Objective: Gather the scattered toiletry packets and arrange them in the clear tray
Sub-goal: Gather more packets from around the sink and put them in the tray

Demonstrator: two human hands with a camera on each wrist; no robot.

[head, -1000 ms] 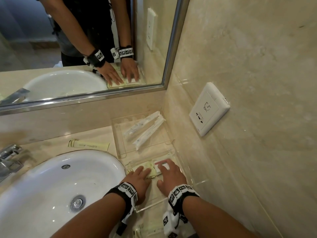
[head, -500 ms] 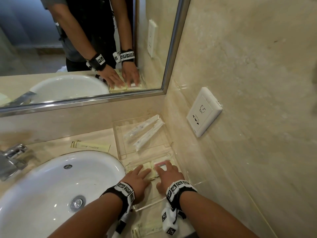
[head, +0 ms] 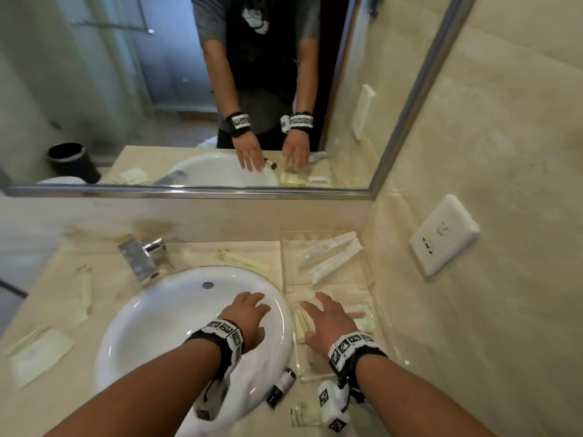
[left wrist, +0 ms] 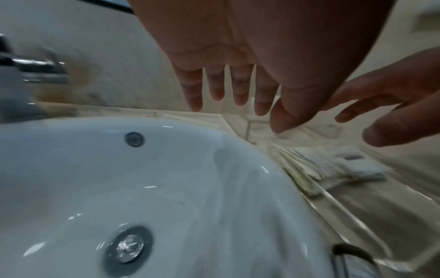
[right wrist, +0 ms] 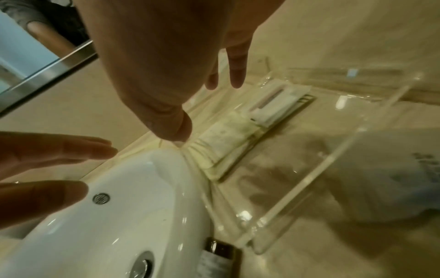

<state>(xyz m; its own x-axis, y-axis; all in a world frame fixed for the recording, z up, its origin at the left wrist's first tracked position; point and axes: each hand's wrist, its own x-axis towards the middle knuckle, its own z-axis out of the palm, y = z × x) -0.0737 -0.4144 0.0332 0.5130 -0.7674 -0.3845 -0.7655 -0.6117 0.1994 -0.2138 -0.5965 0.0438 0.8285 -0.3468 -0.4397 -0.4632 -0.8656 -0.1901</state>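
The clear tray [head: 377, 307] stands right of the sink against the wall. Its near compartment holds a stack of pale yellow packets [head: 301, 326] and a white packet [head: 364, 321]. Two long white packets [head: 328, 257] lie in its far compartment. My right hand [head: 328, 313] hovers open just above the near compartment, holding nothing. My left hand [head: 252, 310] hangs open over the sink's right rim. The right wrist view shows the yellow packets [right wrist: 226, 141] fanned, with the right hand [right wrist: 190, 94] spread above them. In the left wrist view the left hand [left wrist: 238, 94] is empty.
A long yellow packet [head: 243, 261] lies behind the white sink [head: 151, 326]. More packets lie at the left [head: 83, 294] and front left [head: 38, 354]. A small dark bottle [head: 280, 387] and a small packet [head: 304, 414] sit near the front edge. The tap [head: 142, 257] stands behind the sink, a wall socket [head: 441, 234] at the right.
Both hands have lifted off the packets in the tray's near compartment. The left hand has moved left over the sink. The head view has pulled back and now takes in more of the counter.
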